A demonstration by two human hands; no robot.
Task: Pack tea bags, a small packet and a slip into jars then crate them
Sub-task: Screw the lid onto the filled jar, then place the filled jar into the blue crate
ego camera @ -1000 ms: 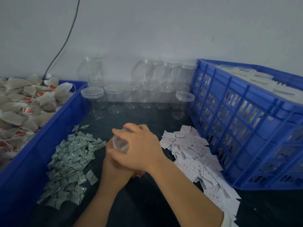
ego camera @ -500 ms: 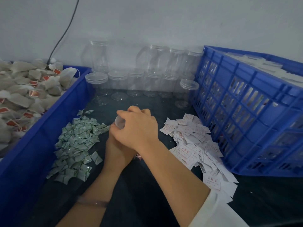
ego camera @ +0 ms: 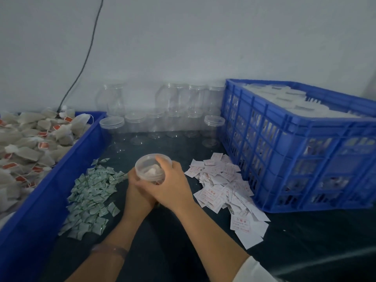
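1. Nearest, both forearms reached in over the dark tabletop (ego camera: 162, 251), with a thin band (ego camera: 109, 251) on the left wrist and a white cuff (ego camera: 256, 269) at the right.
2. The left hand (ego camera: 138, 192) gripped the jar (ego camera: 150, 169) from below and behind, its fingers curled round the body. The jar was held just above the tabletop, between the two piles, and tipped towards the camera.
3. The right hand (ego camera: 173, 188) had changed most. A second before, its palm lay over the jar's mouth and hid it. Now it had slid down the right side, fingers and thumb curled round the wall, and the whole round top showed.
4. A clear lid seemed to sit on that top, with something pale inside. I judged the capping done or nearly so, which left this jar ready for crating.
5. Just left of the hands lay the green packets (ego camera: 91, 192), and just right the white slips (ego camera: 221, 186). Neither pile looked disturbed since.
6. Farther left, the blue tray (ego camera: 50, 190) held the loose tea bags (ego camera: 26, 143). Farther right stood the crate (ego camera: 295, 149). Its top layer looked full of capped jars, so no free slot could be made out.
7. At the back, empty jars (ego camera: 154, 123) stood in rows against the wall, and a cable (ego camera: 85, 58) hung down to the left.
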